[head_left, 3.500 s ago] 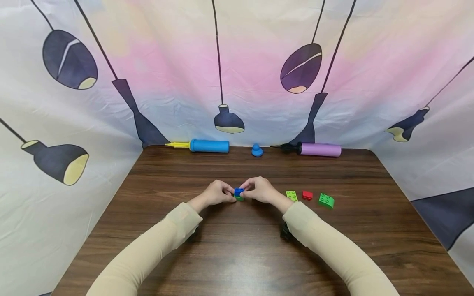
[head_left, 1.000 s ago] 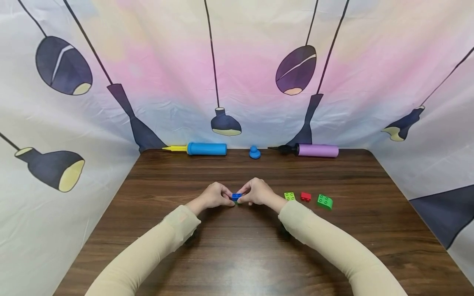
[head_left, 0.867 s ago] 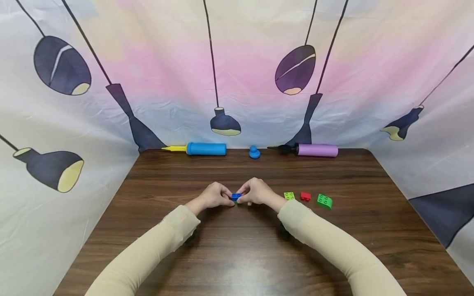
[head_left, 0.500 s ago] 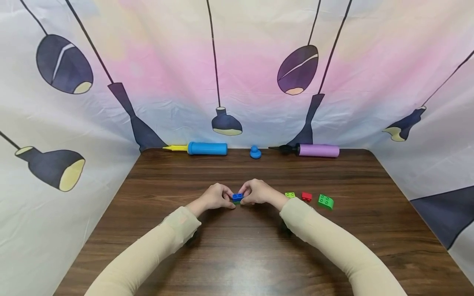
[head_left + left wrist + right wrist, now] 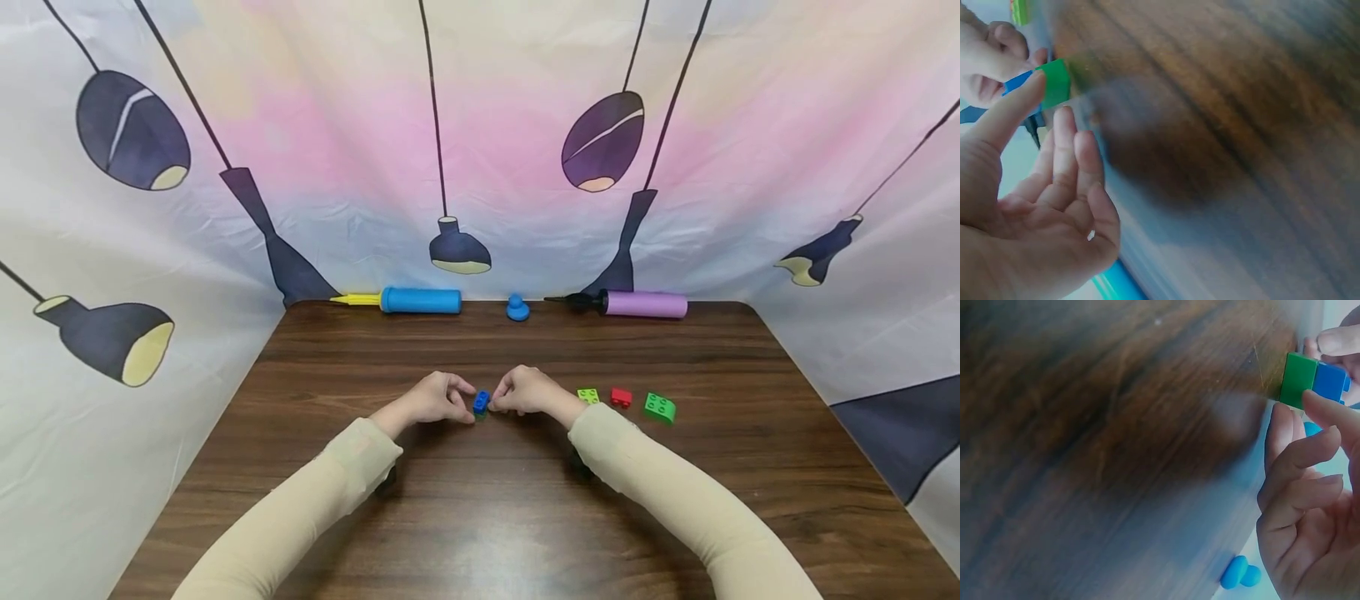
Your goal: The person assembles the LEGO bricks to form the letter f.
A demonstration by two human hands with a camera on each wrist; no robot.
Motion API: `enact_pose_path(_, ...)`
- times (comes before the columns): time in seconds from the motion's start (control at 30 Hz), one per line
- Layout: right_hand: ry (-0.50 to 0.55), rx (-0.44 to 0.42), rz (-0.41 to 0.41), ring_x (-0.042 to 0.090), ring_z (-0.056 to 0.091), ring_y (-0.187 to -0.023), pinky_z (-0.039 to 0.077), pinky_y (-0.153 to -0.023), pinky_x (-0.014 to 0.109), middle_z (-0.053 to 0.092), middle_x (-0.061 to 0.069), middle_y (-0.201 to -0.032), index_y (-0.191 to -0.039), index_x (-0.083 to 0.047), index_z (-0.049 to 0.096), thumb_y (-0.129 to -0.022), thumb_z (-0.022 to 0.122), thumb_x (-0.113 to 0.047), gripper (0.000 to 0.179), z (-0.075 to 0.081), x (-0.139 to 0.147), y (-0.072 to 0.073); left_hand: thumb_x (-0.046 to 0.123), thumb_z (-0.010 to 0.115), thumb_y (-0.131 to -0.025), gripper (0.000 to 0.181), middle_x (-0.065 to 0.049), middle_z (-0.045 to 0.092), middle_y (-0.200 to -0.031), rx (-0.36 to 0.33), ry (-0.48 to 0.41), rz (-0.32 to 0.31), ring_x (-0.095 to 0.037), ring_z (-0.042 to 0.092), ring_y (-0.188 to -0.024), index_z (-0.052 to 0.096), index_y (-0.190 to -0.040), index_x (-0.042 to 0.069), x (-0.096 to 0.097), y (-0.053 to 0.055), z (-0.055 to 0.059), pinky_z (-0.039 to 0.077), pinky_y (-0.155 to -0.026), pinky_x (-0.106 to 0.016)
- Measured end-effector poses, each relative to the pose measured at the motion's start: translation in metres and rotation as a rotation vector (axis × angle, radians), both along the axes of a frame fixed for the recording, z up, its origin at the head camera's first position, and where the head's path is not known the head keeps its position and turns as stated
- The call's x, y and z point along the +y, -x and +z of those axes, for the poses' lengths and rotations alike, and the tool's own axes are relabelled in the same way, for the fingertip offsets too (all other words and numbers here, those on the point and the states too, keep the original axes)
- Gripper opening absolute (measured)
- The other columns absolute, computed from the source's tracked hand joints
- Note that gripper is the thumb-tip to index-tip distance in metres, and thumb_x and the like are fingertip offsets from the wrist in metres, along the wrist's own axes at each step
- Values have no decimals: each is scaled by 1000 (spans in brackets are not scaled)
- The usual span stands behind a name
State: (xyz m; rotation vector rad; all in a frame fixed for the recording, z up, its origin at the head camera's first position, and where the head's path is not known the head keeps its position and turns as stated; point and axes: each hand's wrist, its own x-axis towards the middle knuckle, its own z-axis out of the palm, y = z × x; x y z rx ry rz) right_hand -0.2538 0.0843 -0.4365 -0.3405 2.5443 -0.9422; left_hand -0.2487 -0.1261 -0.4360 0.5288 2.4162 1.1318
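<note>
You seem to be at the joining step, with the blue brick (image 5: 482,401) on the green brick (image 5: 1298,378) between your spread left hand (image 5: 431,397) and your right hand (image 5: 528,390), whose pinch I cannot tell, so next likely needs a soft, even squeeze.

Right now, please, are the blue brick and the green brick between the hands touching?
Touching: the right wrist view shows the blue brick meeting the green brick without a gap.

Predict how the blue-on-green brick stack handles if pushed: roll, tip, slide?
Unlikely to roll: the green brick at the bottom has flat sides. Might tip if pushed high, since the blue brick sits on top. Probably stiff: both look like hard plastic.
</note>
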Motion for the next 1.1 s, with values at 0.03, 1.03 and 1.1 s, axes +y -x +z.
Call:
enact_pose_path(0.03,-2,2,5,14,57,-59,47,-56,28,66,-3,-72,-80,-15,73,-85,75,-29,15,0,0,0,7,79,-79,42,-7,67,-74,7,-11,-15,-12,60,-65,63,-116,-3,0,0,-1,47,-65,-26)
enact_pose_path(1.03,-370,451,-109,14,52,-54,40,-45,32,65,-2,-80,-91,-17,69,-86,73,-36,20,35,75,-42,11,81,-78,48,-4,65,-77,78,-11,-32,-12,59,-67,60,-119,-2,3,1,-9,48,-67,-28)
enact_pose_path(1.1,-400,475,-112,15,51,-52,39,-43,32,66,1,-81,-93,-15,69,-85,74,-37,24,32,79,-47,11,81,-78,48,-4,65,-77,85,-19,-35,-12,59,-67,59,-119,-2,3,1,-9,48,-66,-28)
